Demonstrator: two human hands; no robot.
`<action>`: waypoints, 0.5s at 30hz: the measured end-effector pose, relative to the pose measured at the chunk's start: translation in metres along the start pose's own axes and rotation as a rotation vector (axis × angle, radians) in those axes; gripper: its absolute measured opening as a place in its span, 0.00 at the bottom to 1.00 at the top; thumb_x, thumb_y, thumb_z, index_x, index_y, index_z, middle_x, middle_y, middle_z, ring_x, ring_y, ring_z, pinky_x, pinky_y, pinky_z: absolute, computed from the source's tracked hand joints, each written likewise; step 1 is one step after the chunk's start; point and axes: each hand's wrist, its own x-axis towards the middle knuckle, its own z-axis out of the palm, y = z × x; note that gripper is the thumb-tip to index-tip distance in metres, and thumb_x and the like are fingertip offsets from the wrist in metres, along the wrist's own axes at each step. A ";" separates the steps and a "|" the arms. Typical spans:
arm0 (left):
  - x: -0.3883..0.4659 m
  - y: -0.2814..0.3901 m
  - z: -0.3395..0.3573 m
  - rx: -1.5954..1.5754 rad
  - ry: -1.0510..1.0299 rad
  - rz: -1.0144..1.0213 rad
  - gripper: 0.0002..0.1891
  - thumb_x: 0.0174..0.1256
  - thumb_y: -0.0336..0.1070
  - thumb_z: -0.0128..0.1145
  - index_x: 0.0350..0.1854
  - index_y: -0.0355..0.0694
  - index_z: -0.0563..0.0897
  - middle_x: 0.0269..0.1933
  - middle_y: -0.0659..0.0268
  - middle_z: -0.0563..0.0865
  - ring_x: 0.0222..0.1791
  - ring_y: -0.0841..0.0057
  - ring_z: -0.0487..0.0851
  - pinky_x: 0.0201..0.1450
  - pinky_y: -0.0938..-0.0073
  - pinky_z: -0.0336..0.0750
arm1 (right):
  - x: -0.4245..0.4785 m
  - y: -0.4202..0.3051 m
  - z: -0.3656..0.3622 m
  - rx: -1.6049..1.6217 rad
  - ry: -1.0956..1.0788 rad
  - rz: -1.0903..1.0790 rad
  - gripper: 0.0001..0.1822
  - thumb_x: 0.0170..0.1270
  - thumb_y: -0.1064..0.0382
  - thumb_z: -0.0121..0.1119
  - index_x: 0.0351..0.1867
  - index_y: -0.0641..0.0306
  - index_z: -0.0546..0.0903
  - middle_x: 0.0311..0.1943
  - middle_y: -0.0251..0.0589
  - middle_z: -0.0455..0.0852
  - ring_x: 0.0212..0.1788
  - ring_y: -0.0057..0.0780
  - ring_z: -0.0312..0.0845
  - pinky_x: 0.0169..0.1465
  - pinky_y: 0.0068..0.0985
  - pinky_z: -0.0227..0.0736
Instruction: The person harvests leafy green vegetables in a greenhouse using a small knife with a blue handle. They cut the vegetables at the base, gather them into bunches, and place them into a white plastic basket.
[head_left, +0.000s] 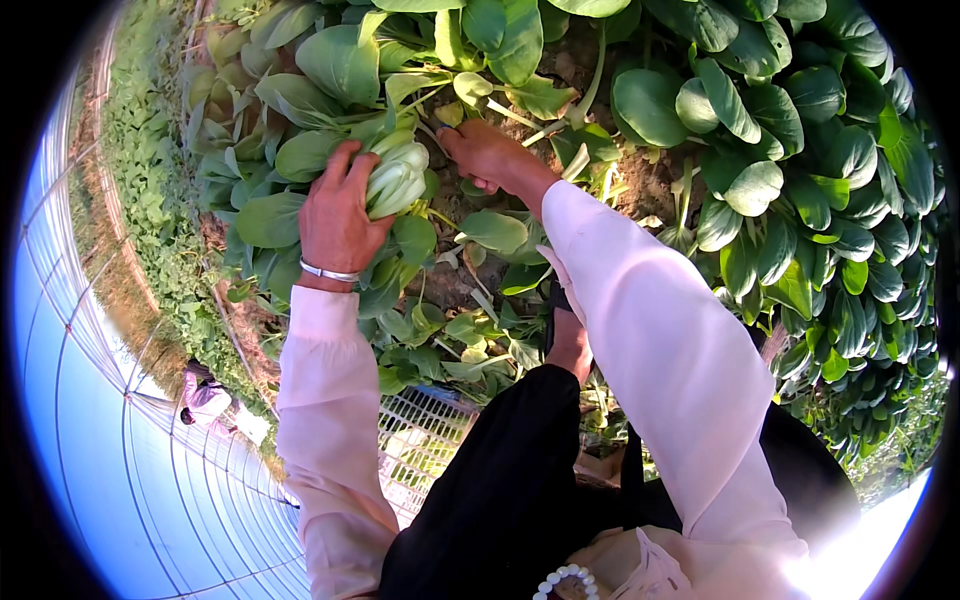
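Observation:
My left hand, with a silver bangle at the wrist, grips a head of bok choy. The pale, ribbed stalk base faces right and the green leaves spread to the left under my fingers. Just right of it, my right hand is closed in a fist around a small tool. Most of that tool is hidden by the fingers, and its thin end points toward the bok choy. Cut leaves and pale stalks lie on the soil by the right hand.
Dense bok choy plants grow on the right and along the top. A white plastic crate stands by my left knee, with greens visible through its mesh. Another person is far off at left, under the hooped greenhouse frame.

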 end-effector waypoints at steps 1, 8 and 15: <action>0.000 0.001 -0.001 -0.006 0.004 -0.001 0.30 0.38 0.28 0.73 0.51 0.44 0.80 0.64 0.62 0.77 0.51 0.52 0.83 0.50 0.59 0.80 | -0.003 0.000 -0.005 -0.103 -0.077 0.036 0.26 0.72 0.45 0.49 0.34 0.73 0.76 0.18 0.44 0.77 0.17 0.33 0.72 0.23 0.33 0.71; -0.022 0.007 -0.020 -0.368 0.111 -0.018 0.25 0.42 0.27 0.71 0.49 0.39 0.83 0.54 0.56 0.84 0.48 0.57 0.86 0.52 0.67 0.79 | -0.068 0.036 -0.010 0.096 -0.135 0.068 0.23 0.72 0.43 0.54 0.40 0.66 0.78 0.20 0.32 0.75 0.14 0.18 0.65 0.17 0.22 0.60; -0.119 -0.018 -0.086 -1.204 0.245 -0.657 0.33 0.51 0.27 0.71 0.63 0.32 0.74 0.53 0.57 0.84 0.49 0.69 0.85 0.54 0.67 0.80 | -0.150 -0.004 -0.025 0.410 0.091 -0.351 0.12 0.69 0.55 0.63 0.43 0.60 0.79 0.17 0.26 0.76 0.15 0.11 0.67 0.16 0.13 0.54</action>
